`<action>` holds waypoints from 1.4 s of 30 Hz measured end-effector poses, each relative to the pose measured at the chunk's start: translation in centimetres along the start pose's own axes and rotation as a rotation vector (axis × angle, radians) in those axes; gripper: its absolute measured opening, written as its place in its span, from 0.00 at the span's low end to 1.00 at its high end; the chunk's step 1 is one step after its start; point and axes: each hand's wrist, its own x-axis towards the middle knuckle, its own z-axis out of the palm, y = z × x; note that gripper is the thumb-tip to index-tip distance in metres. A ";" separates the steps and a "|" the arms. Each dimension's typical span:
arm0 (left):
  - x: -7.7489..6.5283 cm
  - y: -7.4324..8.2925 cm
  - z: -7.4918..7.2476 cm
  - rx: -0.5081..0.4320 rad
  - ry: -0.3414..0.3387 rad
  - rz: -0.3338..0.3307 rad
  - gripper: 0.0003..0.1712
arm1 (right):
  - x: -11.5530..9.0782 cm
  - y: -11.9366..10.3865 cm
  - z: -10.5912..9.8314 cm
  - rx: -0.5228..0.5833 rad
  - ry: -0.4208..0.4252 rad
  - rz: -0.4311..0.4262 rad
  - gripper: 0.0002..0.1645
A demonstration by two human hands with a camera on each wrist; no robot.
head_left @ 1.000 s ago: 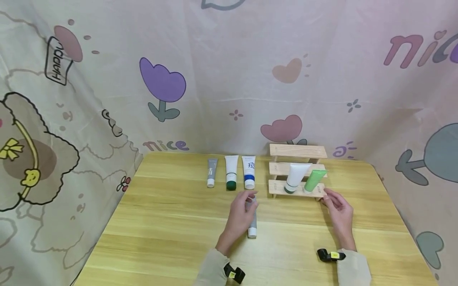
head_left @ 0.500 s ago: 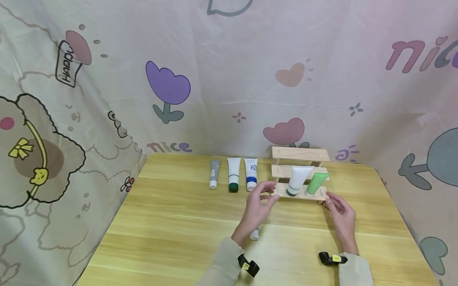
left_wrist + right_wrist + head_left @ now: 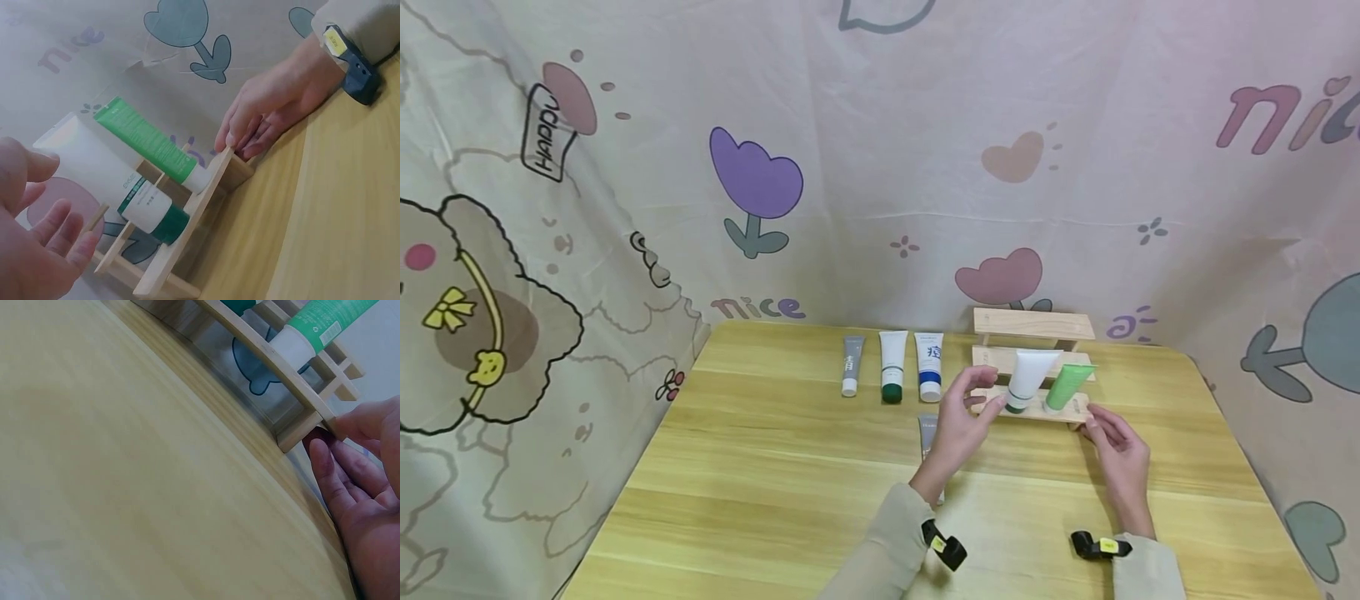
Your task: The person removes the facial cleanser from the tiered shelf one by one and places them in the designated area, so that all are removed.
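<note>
A three-step wooden display rack (image 3: pixel 1033 322) stands at the back right of the table. On its lowest step, a white tube (image 3: pixel 1030 377) with a dark green cap and a smaller green tube (image 3: pixel 1067 387) stand on their caps, leaning a little. My left hand (image 3: pixel 961 423) is at the left end of that step, thumb and fingers spread beside the white tube; the left wrist view shows a gap between the fingers and the tube (image 3: pixel 103 169). My right hand (image 3: pixel 1123 460) pinches the step's right end, thumb at the corner and fingers underneath, as the right wrist view shows.
Left of the rack lie a grey tube (image 3: pixel 852 365), a white tube with a green cap (image 3: pixel 892 365) and a white tube with a blue band (image 3: pixel 929 365). Another grey tube (image 3: pixel 928 427) lies nearer, partly hidden by my left arm. A patterned cloth (image 3: pixel 880 167) hangs behind the table.
My left hand has moved right and away from me, from over the nearer grey tube to beside the white tube on the rack. My right hand has stayed at the rack's right end.
</note>
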 end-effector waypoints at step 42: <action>3.6 -1.5 3.8 0.015 -0.045 -0.075 0.25 | 0.2 0.2 0.0 -0.030 0.021 0.018 0.18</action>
